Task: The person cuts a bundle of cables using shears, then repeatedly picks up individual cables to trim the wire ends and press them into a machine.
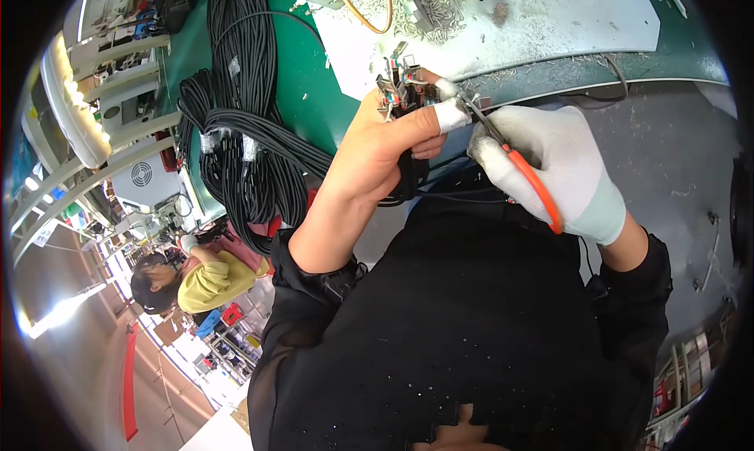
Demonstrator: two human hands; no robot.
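1. Left hand [390, 142]: fingers curl closely around metal-tipped cable ends [404, 88], by the near edge of the table [308, 89].
2. Right hand [561, 156]: gloved fingers wrap orange-handled pliers [521, 163], nose beside the left thumb; whether it pinches anything, I cannot tell.
3. The cable ends look light, their tips stiff but bendable; best held on the flexible jackets behind the metal.

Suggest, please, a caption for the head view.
Gloved right hand holds orange-handled pliers beside the left hand gripping metal-tipped cables, near black cable coils.

Head-worn fisheye looks down; orange-handled tool [537, 190] near, green workbench [308, 97] beyond.
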